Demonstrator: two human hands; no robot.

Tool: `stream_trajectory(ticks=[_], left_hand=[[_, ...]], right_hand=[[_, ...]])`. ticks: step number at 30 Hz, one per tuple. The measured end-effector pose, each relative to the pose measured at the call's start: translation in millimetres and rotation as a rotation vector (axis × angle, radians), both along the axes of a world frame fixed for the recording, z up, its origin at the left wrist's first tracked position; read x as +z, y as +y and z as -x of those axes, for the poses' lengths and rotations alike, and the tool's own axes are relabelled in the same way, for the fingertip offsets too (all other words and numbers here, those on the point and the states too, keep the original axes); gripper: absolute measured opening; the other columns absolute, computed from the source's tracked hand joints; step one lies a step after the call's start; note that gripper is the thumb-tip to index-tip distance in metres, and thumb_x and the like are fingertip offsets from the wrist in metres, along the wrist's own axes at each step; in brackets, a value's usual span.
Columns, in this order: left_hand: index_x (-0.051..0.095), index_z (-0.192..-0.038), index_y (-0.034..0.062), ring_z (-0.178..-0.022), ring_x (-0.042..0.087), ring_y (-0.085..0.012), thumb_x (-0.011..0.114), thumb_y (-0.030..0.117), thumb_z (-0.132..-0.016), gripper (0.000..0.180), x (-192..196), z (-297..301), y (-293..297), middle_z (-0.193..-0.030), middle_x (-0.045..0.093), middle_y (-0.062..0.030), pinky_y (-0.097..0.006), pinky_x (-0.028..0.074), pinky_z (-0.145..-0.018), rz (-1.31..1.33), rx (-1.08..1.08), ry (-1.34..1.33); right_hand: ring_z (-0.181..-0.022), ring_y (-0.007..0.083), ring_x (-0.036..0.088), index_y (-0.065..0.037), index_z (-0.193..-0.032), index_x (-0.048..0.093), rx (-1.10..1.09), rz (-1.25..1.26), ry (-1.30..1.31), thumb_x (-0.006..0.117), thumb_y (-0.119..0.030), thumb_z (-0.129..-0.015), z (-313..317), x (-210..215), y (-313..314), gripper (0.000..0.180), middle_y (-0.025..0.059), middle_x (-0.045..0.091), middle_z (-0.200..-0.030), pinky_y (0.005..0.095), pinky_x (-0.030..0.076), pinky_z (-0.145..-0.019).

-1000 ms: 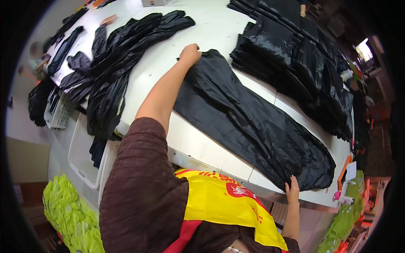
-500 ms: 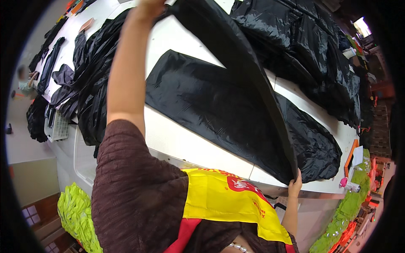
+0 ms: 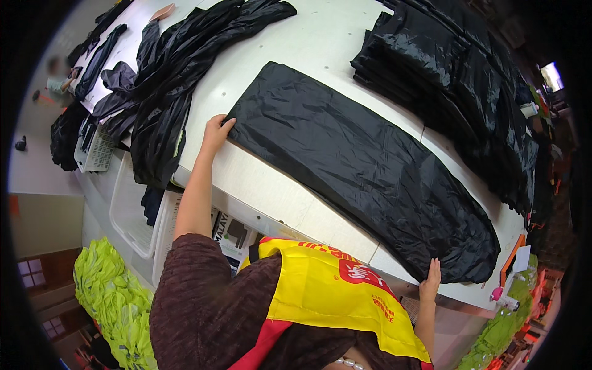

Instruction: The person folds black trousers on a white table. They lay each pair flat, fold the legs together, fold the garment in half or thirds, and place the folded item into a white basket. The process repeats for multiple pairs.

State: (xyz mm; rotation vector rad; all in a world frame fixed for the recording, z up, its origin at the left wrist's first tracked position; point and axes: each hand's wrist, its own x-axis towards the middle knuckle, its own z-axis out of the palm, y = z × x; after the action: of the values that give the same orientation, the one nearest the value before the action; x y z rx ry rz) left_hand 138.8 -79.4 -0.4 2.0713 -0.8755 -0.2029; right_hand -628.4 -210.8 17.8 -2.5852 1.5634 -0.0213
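Observation:
A long black shiny garment (image 3: 345,154), which looks like trousers folded lengthwise, lies across the white table from upper left to lower right. Its surface is lightly creased, and its right end is rounded and gathered. My left hand (image 3: 216,134) has its thumb and fingers closed on the near corner of the narrow left end. At the near edge, toward the right end, my right hand (image 3: 430,282) touches the fabric with its fingers stretched out.
A stack of folded black garments (image 3: 425,68) lies at the far right. To the left, loose black garments (image 3: 169,92) hang over the white table's (image 3: 296,206) edge. White baskets (image 3: 95,151) and a bright yellow-green heap (image 3: 114,302) are below left. A small bottle (image 3: 507,300) stands near the right corner.
My left hand has come down from the far side toward me, laying the raised upper layer over the lower one. The garment is now flat. My right hand stays near the same edge.

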Motion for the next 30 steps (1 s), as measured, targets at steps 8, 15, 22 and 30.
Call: stream_trajectory(ticks=[8,15,22,30], left_hand=[[0.057,-0.086,-0.0021,-0.065,0.046,-0.0123,0.068,0.023,-0.077,0.029,15.0,35.9,33.2,-0.068,0.050,-0.0022,-0.027,0.039,-0.061,0.031,-0.014,0.247],[0.060,-0.096,0.0046,-0.067,0.057,-0.0111,0.051,0.040,-0.088,0.038,56.5,44.2,86.3,-0.082,0.062,-0.0025,-0.028,0.048,-0.062,-0.407,-0.094,0.897],[0.054,-0.102,0.0026,-0.061,0.062,-0.0150,0.047,0.026,-0.092,0.026,33.3,3.0,19.5,-0.081,0.062,-0.0080,-0.028,0.052,-0.057,-0.189,-0.041,1.057],[0.059,-0.098,-0.0056,-0.078,0.056,-0.0142,0.052,0.011,-0.089,0.020,17.7,18.4,-65.2,-0.089,0.061,-0.0057,-0.026,0.048,-0.062,0.052,-0.165,0.958]], right_hand=[[-0.135,0.0378,0.018,-0.007,-0.141,0.024,-0.146,-0.098,0.208,0.045,0.014,-0.065,25.1,-4.1,-3.4,0.082,0.0178,0.021,-0.147,0.0584,0.022,-0.102],[-0.135,0.0351,0.020,-0.010,-0.142,0.021,-0.217,-0.449,0.745,0.062,-0.005,-0.065,24.5,45.4,-49.6,0.087,0.0149,0.022,-0.147,0.0563,0.022,-0.103],[-0.122,0.0402,0.039,0.000,-0.128,0.043,0.184,0.083,-0.051,0.059,-0.015,-0.082,-169.3,33.1,-88.7,0.051,0.0234,0.041,-0.133,0.0459,0.031,-0.102],[-0.134,0.0365,0.022,-0.003,-0.136,0.035,0.201,0.105,-0.016,0.043,-0.031,-0.091,-200.5,-21.5,-67.8,0.054,0.0200,0.027,-0.144,0.0520,0.017,-0.106]])
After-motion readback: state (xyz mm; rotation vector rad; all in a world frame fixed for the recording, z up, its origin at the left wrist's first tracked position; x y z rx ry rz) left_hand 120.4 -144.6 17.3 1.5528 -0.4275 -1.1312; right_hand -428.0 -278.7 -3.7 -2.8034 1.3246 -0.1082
